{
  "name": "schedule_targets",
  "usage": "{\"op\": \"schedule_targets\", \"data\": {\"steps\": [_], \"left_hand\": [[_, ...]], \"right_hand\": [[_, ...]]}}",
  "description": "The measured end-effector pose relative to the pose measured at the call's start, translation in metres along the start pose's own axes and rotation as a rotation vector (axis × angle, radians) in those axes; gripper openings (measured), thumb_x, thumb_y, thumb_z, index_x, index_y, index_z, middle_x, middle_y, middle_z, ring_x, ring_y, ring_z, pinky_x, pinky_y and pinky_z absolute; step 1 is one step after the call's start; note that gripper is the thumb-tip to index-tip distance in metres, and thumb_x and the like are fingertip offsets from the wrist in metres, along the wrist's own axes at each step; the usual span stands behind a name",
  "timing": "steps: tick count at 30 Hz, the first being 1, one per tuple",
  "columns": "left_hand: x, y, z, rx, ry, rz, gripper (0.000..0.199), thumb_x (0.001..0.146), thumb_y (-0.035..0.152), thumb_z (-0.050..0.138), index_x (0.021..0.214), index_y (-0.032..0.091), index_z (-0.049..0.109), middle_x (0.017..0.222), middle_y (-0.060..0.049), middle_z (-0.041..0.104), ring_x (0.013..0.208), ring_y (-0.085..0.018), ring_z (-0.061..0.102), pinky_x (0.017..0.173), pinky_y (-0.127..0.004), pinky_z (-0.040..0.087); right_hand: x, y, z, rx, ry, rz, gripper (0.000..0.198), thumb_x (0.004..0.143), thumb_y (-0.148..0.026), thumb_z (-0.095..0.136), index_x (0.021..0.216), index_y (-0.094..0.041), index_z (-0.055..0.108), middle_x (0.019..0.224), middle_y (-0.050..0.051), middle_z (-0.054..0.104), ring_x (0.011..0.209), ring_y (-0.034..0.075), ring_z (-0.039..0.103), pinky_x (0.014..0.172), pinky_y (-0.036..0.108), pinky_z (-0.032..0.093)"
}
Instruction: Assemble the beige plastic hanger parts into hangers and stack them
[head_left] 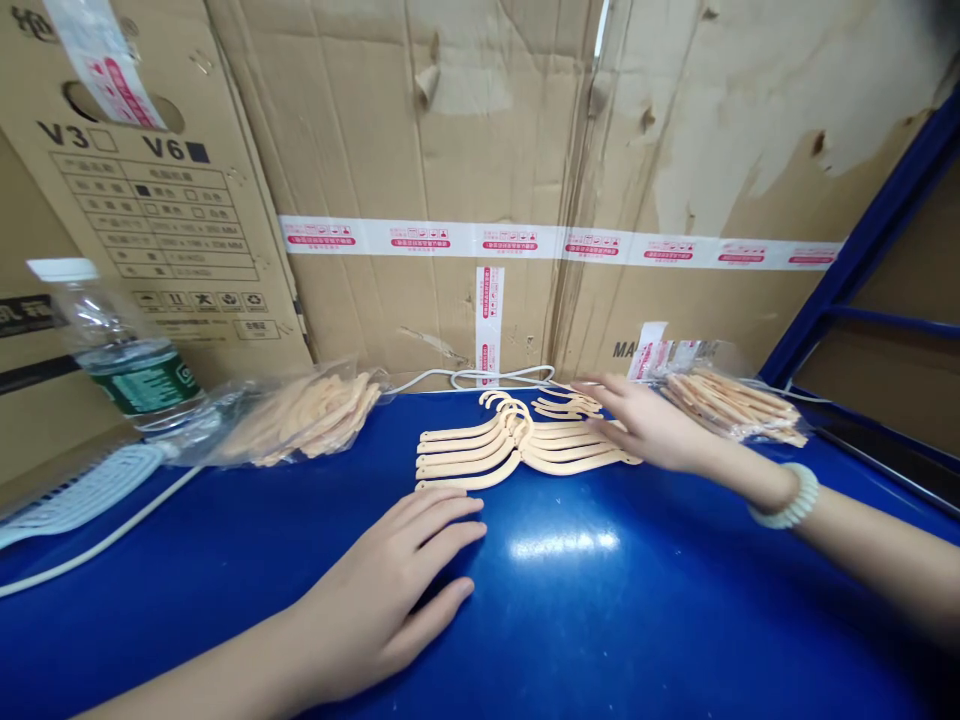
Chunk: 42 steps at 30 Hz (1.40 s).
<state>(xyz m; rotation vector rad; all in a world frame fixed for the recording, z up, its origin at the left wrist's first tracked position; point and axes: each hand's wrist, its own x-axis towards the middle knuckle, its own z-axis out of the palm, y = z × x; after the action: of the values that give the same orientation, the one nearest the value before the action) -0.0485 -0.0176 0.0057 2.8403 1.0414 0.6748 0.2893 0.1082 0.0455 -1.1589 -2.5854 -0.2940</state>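
Several beige folding hangers lie in an overlapping row on the blue table, their hooks pointing toward the back. My left hand rests palm down in front of them, fingers stretched out, with the fingertips close to the left arm of the nearest hanger. Over the right ends of the row reaches my right hand, slightly blurred, its fingers apart. Just beyond its fingertips are more beige hanger pieces, partly covered by the hand. Whether the right hand touches any hanger I cannot tell.
Clear bags of beige hanger parts lie at the left and right. A water bottle, a pale blue hairbrush and a white cable are at left. Cardboard stands behind; a dark flat device lies far right.
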Motion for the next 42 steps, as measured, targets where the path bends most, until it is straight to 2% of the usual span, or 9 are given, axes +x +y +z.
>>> {"op": "schedule_targets", "data": {"steps": [3,7,14,20,30,33,35,38,42], "left_hand": [[0.002,0.001,-0.004,-0.029,-0.030,0.048,0.033,0.094,0.019,0.048,0.126,0.022,0.055,0.130,-0.009,0.062,0.124,-0.026,0.052,0.107,-0.045,0.045],[0.003,0.001,-0.007,-0.036,-0.065,0.085,0.031,0.093,0.016,0.048,0.123,0.021,0.055,0.124,-0.008,0.064,0.117,-0.024,0.057,0.102,-0.040,0.049],[0.003,0.000,-0.007,-0.037,-0.054,0.121,0.038,0.093,0.015,0.048,0.131,0.019,0.049,0.123,-0.009,0.064,0.114,-0.023,0.058,0.101,-0.038,0.048],[0.002,0.000,-0.004,-0.073,-0.060,0.096,0.037,0.095,0.016,0.047,0.132,0.020,0.049,0.123,-0.009,0.063,0.114,-0.023,0.056,0.101,-0.038,0.045],[0.003,0.009,-0.008,-0.263,0.003,0.002,0.036,0.091,0.016,0.054,0.126,0.024,0.054,0.117,-0.006,0.066,0.109,-0.021,0.059,0.098,-0.031,0.044],[0.005,0.015,-0.009,-0.462,0.050,-0.152,0.028,0.093,0.020,0.054,0.119,0.027,0.060,0.112,-0.003,0.068,0.104,-0.019,0.062,0.094,-0.028,0.045],[0.007,0.018,-0.009,-0.648,0.019,-0.256,0.028,0.095,0.025,0.053,0.121,0.029,0.058,0.111,-0.003,0.069,0.102,-0.019,0.063,0.091,-0.028,0.047],[0.010,0.017,-0.006,-0.943,-0.040,-0.379,0.037,0.095,0.033,0.053,0.131,0.028,0.050,0.116,-0.006,0.067,0.101,-0.020,0.063,0.088,-0.031,0.049],[0.013,0.014,-0.001,-1.138,-0.003,-0.505,0.036,0.091,0.039,0.060,0.124,0.023,0.056,0.115,-0.008,0.066,0.093,-0.018,0.064,0.078,-0.029,0.050]], "right_hand": [[0.014,0.030,-0.003,-0.027,-0.027,0.133,0.034,0.091,-0.026,0.048,0.116,-0.013,0.067,0.104,0.015,0.072,0.096,0.029,0.068,0.085,0.042,0.053],[0.018,0.053,0.009,0.012,-0.066,0.184,0.021,0.083,-0.023,0.056,0.092,-0.014,0.073,0.078,0.009,0.074,0.069,0.024,0.070,0.064,0.033,0.053],[0.010,0.049,0.029,0.060,0.006,0.151,0.022,0.088,-0.031,0.055,0.085,-0.018,0.072,0.087,0.009,0.074,0.080,0.023,0.067,0.073,0.031,0.051],[0.011,0.046,0.037,0.058,0.080,0.144,0.020,0.087,-0.030,0.056,0.077,-0.018,0.068,0.078,0.009,0.070,0.074,0.024,0.064,0.068,0.032,0.049],[0.007,0.032,0.023,0.157,0.374,0.153,0.026,0.091,-0.036,0.053,0.077,-0.018,0.066,0.079,0.010,0.067,0.076,0.025,0.062,0.071,0.037,0.048],[0.006,0.013,0.012,0.222,0.479,0.210,0.028,0.091,-0.040,0.055,0.079,-0.018,0.068,0.077,0.009,0.068,0.071,0.023,0.062,0.066,0.035,0.048],[0.006,-0.011,0.006,0.429,0.477,0.303,0.029,0.088,-0.045,0.060,0.079,-0.020,0.071,0.074,0.007,0.071,0.066,0.020,0.062,0.060,0.032,0.047],[0.004,-0.061,0.002,0.937,0.304,0.381,0.034,0.080,-0.051,0.067,0.073,-0.019,0.070,0.076,0.006,0.073,0.069,0.019,0.064,0.062,0.028,0.049],[-0.006,-0.118,0.006,1.190,0.033,0.318,0.032,0.082,-0.047,0.066,0.074,-0.017,0.072,0.070,0.003,0.070,0.062,0.014,0.059,0.058,0.025,0.045]]}}
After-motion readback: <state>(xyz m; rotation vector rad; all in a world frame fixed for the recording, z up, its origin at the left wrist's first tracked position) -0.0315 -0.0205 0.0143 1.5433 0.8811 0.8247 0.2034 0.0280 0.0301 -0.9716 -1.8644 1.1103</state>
